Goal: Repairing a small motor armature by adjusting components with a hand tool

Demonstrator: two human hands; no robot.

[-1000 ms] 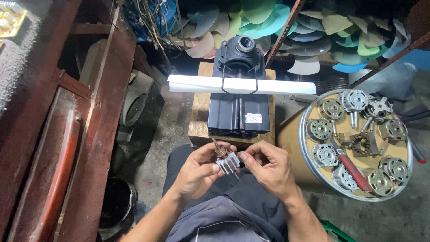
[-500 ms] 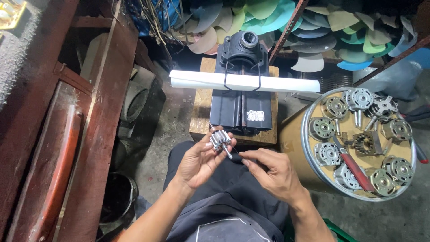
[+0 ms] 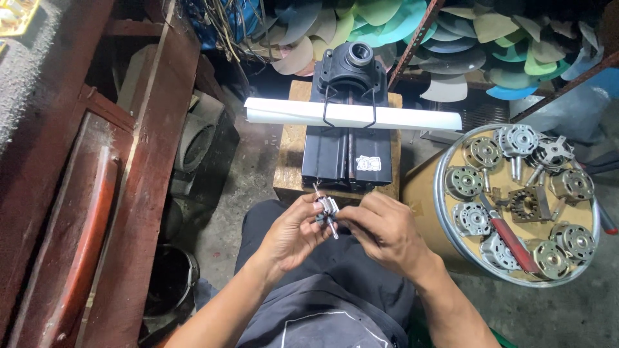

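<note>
Shifted since earlier frame: small metal motor part (image 3: 327, 209), now slightly lower, at lap level before black machine (image 3: 348, 138). Left hand (image 3: 293, 233) fingers clasp it; right hand (image 3: 385, 232) fingers pinch its right side. Round tray (image 3: 445, 212) of motors unchanged.

Silver motor part (image 3: 325, 209), black machine (image 3: 348, 142), white tube (image 3: 351, 115), red-handled tool (image 3: 512, 241)

Your left hand (image 3: 293, 232) and right hand (image 3: 380, 229) cover most of the small silver metal motor part with a thin shaft (image 3: 327, 209), so you cannot tell its full shape. The round metal-rimmed tray of motor parts (image 3: 445, 219) hides much of the red-handled tool (image 3: 512, 243). Your forearms run off the bottom edge.
</note>
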